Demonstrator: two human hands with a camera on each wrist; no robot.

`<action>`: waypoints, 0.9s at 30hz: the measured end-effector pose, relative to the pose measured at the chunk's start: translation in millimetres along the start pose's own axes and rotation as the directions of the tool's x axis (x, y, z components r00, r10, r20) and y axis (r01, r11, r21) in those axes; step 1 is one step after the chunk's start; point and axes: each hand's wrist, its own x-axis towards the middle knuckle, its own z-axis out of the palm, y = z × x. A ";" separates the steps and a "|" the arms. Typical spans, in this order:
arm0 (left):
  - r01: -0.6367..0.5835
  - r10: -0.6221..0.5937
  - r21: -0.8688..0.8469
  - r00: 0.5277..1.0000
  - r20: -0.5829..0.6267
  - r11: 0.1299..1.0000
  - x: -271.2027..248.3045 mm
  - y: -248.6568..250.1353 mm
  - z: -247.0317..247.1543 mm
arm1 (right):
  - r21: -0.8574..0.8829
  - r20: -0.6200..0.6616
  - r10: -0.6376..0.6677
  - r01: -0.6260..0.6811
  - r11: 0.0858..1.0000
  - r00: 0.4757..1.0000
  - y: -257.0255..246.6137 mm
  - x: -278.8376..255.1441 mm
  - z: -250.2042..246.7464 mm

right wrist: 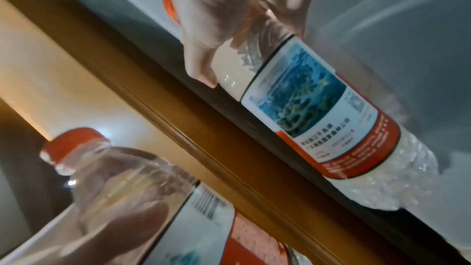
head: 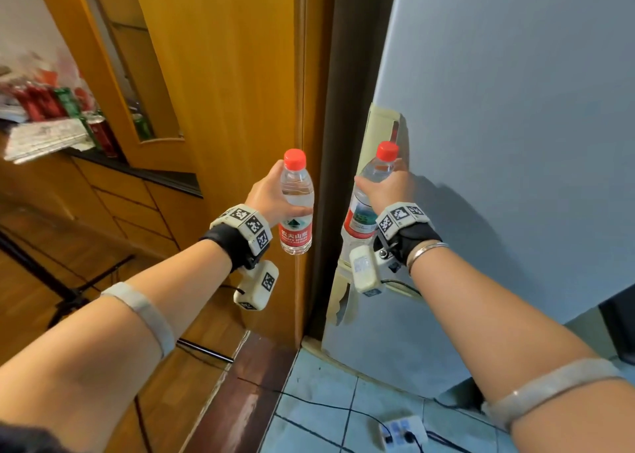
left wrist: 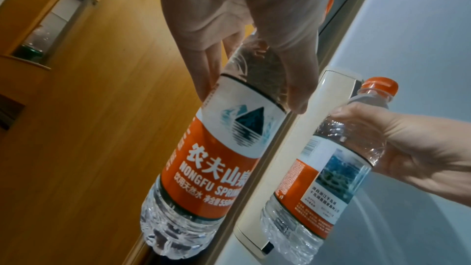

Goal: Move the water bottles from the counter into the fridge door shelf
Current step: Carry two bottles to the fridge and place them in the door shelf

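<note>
My left hand (head: pixel 275 194) grips a clear water bottle (head: pixel 296 208) with a red cap and red label, held upright in front of the wooden panel. The left wrist view shows this bottle (left wrist: pixel 216 158) close up, fingers wrapped round its upper part. My right hand (head: pixel 388 188) grips a second red-capped water bottle (head: pixel 364 212), upright and close against the cream handle (head: pixel 381 122) at the left edge of the closed grey fridge door (head: pixel 515 143). The right wrist view shows this second bottle (right wrist: pixel 318 118) against the grey door. The fridge's inside and its door shelf are hidden.
A tall wooden cabinet panel (head: pixel 223 91) stands left of the fridge. A counter (head: pixel 103 157) at far left carries cans, bags and papers. A power strip (head: pixel 402 432) and cables lie on the tiled floor below. A dark stand leg crosses the wooden floor at left.
</note>
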 end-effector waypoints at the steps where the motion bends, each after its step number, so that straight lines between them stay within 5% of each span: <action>1: 0.005 -0.005 -0.004 1.000 0.004 1.000 2.3 -0.2 0.2 | 0.007 0.000 -0.002 0.002 1.000 1.000 -0.1 1.4 0.4; 14: -0.027 0.027 -0.034 0.999 0.026 0.999 -15.5 -6.1 -9.7 | -0.036 -0.005 -0.006 0.006 0.999 1.000 -10.1 -20.8 -4.5; 22: -0.079 0.082 -0.042 0.995 0.061 0.996 -73.0 -11.3 -30.2 | -0.128 0.011 -0.016 0.017 0.992 1.000 -7.7 -107.6 -30.0; 27: -0.105 0.111 -0.059 0.987 0.117 0.993 -126.6 -20.7 -37.3 | -0.028 -0.167 -0.004 -0.001 1.000 0.986 -5.9 -180.7 -43.1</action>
